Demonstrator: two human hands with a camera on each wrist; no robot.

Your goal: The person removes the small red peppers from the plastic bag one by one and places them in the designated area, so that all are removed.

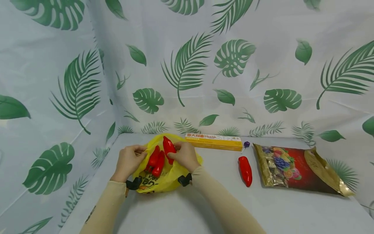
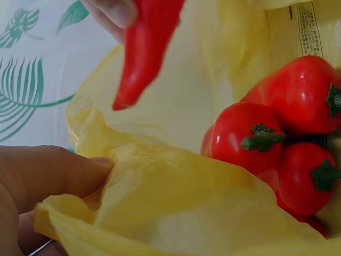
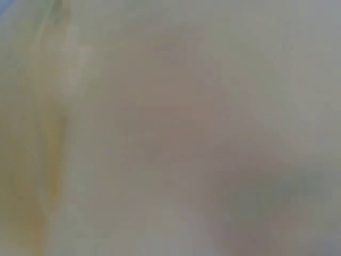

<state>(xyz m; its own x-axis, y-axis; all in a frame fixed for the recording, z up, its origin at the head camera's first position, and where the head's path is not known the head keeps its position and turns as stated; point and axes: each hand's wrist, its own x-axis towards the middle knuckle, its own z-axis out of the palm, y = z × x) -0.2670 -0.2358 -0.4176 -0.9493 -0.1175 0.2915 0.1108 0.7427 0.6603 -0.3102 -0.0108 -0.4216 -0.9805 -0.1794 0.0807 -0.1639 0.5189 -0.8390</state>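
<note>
A yellow plastic bag (image 1: 163, 185) lies with its mouth open, and several red peppers (image 1: 158, 164) with green stems rest inside. At the bag's left edge my left hand (image 1: 128, 161) pinches the rim between thumb and fingers; the left wrist view shows the thumb (image 2: 69, 173) on the film. My right hand (image 1: 186, 156) grips another red pepper (image 1: 168, 148) above the bag's mouth, its pointed tip hanging down in the left wrist view. The right wrist view is blurred, with yellowish film across it.
One more red pepper (image 1: 245, 171) lies on the table to the right. Behind it are a purple lollipop (image 1: 246, 144) and a yellow pasta box (image 1: 214, 142) along the back. A gold-and-red candy bag (image 1: 301, 169) lies far right, near the leaf-patterned curtain (image 1: 201, 84).
</note>
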